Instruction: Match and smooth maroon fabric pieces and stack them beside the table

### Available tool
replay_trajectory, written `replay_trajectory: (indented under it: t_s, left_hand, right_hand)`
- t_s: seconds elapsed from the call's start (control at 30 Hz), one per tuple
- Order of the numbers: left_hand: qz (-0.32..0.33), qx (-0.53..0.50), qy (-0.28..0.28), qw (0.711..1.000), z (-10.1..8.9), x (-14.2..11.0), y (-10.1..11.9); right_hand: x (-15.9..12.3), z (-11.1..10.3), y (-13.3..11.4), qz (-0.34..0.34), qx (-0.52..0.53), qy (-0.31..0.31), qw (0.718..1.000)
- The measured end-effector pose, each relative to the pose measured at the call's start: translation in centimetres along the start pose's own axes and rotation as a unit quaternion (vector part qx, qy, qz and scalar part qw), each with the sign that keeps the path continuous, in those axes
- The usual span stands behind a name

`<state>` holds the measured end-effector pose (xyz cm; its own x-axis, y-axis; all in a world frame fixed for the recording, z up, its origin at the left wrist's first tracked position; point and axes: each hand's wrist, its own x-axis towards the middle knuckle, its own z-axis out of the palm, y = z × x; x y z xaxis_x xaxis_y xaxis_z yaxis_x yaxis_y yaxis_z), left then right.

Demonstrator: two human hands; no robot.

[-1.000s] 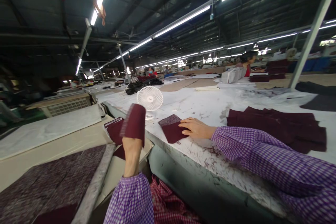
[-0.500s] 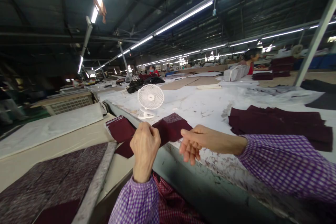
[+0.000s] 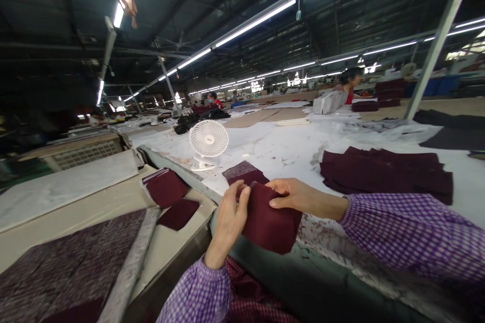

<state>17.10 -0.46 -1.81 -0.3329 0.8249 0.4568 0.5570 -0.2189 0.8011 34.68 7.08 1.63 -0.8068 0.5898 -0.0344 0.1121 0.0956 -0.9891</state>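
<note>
Both my hands grip a maroon fabric piece in front of me, over the near edge of the white table. My left hand pinches its left edge, with the thumb up. At its upper right edge my right hand is closed, thumb on the near face. Just behind lies a small stack of maroon and speckled fabric pieces. To the left, a pile of maroon pieces and a single maroon piece rest on a beige surface.
A white fan stands near the table's edge. Dark maroon panels lie at the right. Speckled fabric covers the lower left, beside a pale strip. A person in red is at the far right.
My right hand has closed on the maroon piece, which now hangs between both hands. My left hand has turned, its thumb now showing. The view has shifted slightly.
</note>
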Motion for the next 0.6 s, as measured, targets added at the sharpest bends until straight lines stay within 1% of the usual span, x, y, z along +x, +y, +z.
replay_trajectory:
  t_s: [0.07, 0.13, 0.17, 0.2, 0.23, 0.27, 0.3, 0.37, 0.4, 0.43, 0.47, 0.5, 0.6]
  left_hand:
    - [-0.076, -0.101, -0.055, 0.990, 1.2, 1.6, -0.7]
    - [-0.118, -0.181, -0.084, 0.973, 2.7, 2.7, -0.9]
    - [-0.123, -0.192, -0.089, 0.970, 3.4, 3.1, -0.9]
    - [-0.114, -0.176, -0.096, 0.973, 4.1, 3.4, -0.8]
    - [-0.090, -0.138, -0.104, 0.981, 4.8, 3.6, -0.6]
    - [-0.056, -0.083, -0.112, 0.989, 5.3, 3.7, -0.5]
    - [-0.018, -0.022, -0.119, 0.993, 5.7, 3.8, -0.3]
    - [0.042, 0.082, -0.130, 0.987, 6.3, 3.9, -0.2]
    - [0.058, 0.114, -0.134, 0.983, 6.4, 3.9, -0.2]
    - [0.068, 0.135, -0.138, 0.979, 6.6, 3.9, -0.3]
    - [0.075, 0.146, -0.143, 0.976, 6.6, 4.0, -0.4]
    - [0.082, 0.151, -0.147, 0.974, 6.7, 4.0, -0.6]
    - [0.101, 0.157, -0.153, 0.970, 6.7, 3.8, -1.0]
  right_hand:
    - [-0.6, -0.2, 0.1, 0.013, 0.008, 0.027, 1.000]
    - [-1.2, -0.6, 0.3, 0.025, -0.009, 0.054, 0.998]
    - [-1.5, -1.0, 0.5, 0.028, -0.035, 0.062, 0.997]
    - [-1.8, -1.4, 0.8, 0.027, -0.079, 0.066, 0.994]
    - [-2.0, -1.9, 1.0, 0.023, -0.137, 0.070, 0.988]
    - [-2.2, -2.5, 1.3, 0.016, -0.207, 0.082, 0.975]
    - [-2.3, -3.2, 1.7, 0.007, -0.284, 0.102, 0.953]
    - [-2.2, -4.5, 2.3, -0.023, -0.423, 0.151, 0.893]
    - [-2.1, -5.0, 2.6, -0.041, -0.471, 0.166, 0.865]
    - [-2.0, -5.4, 2.9, -0.061, -0.507, 0.171, 0.843]
    - [-1.9, -5.7, 3.2, -0.081, -0.531, 0.165, 0.827]
    - [-1.7, -5.9, 3.5, -0.099, -0.547, 0.153, 0.817]
    - [-1.4, -5.7, 4.1, -0.140, -0.571, 0.122, 0.800]
